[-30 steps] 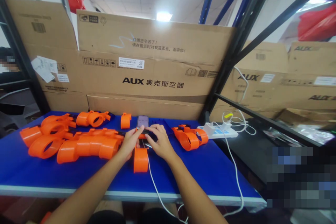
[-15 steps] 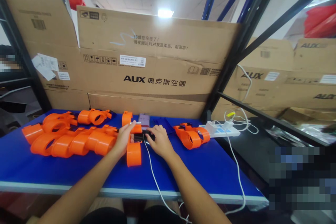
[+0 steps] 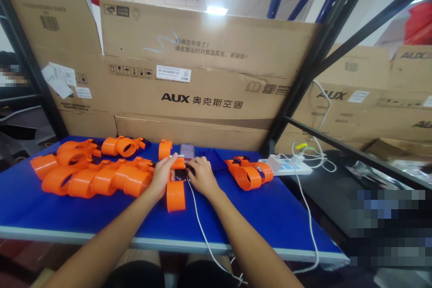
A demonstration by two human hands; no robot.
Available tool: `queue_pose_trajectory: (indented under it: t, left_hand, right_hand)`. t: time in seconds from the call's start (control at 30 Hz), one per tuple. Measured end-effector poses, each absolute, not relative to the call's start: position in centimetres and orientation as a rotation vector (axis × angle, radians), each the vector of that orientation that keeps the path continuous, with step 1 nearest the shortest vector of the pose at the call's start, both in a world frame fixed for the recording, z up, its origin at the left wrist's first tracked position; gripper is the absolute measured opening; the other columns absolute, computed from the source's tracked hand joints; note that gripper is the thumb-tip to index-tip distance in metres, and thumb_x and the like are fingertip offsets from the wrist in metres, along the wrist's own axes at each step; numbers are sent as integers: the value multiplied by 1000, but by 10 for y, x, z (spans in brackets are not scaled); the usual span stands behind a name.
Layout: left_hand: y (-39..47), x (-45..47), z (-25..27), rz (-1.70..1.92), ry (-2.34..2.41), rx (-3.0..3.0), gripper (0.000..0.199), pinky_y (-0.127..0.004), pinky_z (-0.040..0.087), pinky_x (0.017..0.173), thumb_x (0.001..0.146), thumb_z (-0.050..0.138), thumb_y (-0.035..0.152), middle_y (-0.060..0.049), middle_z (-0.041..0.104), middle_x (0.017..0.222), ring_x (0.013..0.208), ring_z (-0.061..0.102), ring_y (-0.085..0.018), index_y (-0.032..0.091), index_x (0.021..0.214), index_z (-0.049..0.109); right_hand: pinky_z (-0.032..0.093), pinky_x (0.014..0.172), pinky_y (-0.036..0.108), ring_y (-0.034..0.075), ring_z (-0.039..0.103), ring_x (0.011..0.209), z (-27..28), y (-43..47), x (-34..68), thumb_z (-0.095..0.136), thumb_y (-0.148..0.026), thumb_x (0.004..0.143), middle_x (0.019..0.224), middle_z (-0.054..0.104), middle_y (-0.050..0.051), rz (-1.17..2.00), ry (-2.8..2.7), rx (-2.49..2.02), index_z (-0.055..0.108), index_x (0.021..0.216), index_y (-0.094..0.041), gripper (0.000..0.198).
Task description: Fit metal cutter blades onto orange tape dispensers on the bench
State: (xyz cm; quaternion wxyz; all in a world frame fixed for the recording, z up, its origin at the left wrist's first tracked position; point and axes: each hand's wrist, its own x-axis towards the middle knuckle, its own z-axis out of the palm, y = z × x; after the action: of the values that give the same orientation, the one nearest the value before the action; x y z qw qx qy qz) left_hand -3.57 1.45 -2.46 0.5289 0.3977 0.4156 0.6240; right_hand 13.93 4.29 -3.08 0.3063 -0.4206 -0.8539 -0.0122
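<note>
My left hand is closed on an orange plastic holder with a black middle part, its orange ring hanging towards me. Close by on the right, my right hand has its fingers bent and drawn together at the black part, where the end of a white cable comes in. Its fingertips and the cable's plug are mostly hidden. Just behind the hands lies a phone with a lit screen. Another orange ring stands behind my left hand.
Several orange ring pieces are lined up at the left of the blue table. More orange rings lie at the right, beside a white power strip with cables. A cardboard sheet and black rack posts stand behind.
My right hand's fingers have drawn in closer to the black part and cable end. My left hand keeps its grip. The view has shifted slightly.
</note>
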Motion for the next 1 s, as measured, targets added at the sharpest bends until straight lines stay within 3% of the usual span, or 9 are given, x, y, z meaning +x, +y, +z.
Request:
queue_pose_trajectory:
  t: [0.23, 0.47, 0.7, 0.83, 1.0]
  left_hand:
    - [15, -35, -25, 1483, 967, 932, 48, -23, 26, 37, 73, 75, 64, 6, 47, 43, 34, 37, -8, 19, 76, 60]
    - [14, -35, -26, 1502, 961, 932, 46, -22, 26, 38, 74, 76, 62, 7, 45, 44, 35, 37, -8, 19, 77, 60]
    - [15, -35, -25, 1482, 944, 923, 48, -22, 28, 37, 72, 76, 63, 5, 51, 47, 35, 38, -8, 18, 80, 62]
    - [16, -33, -26, 1493, 961, 927, 48, -22, 27, 37, 71, 78, 62, 5, 56, 54, 35, 40, -7, 18, 80, 63]
    - [15, -31, -29, 1453, 984, 975, 49, -22, 27, 36, 72, 76, 64, 3, 60, 59, 35, 41, -7, 17, 85, 67]
  right_hand:
    - [33, 79, 35, 25, 51, 97, -29, 41, 137, 57, -23, 95, 105, 72, 7, 45, -2271, -1101, 69, 106, -23, 16]
    - [32, 79, 35, 23, 49, 96, -25, 36, 137, 54, -28, 100, 118, 70, 7, 64, -2358, -1012, 69, 110, -25, 18]
    - [35, 79, 33, 23, 50, 95, -29, 40, 135, 51, -22, 98, 89, 65, 6, 68, -2374, -1088, 66, 92, -21, 16]
    - [40, 83, 35, 24, 54, 98, -26, 41, 139, 46, -18, 98, 94, 66, 8, 130, -2232, -1069, 68, 102, -22, 23]
    - [48, 86, 36, 22, 61, 92, -18, 40, 148, 47, -37, 101, 100, 70, 7, 364, -1873, -1013, 69, 115, -24, 28]
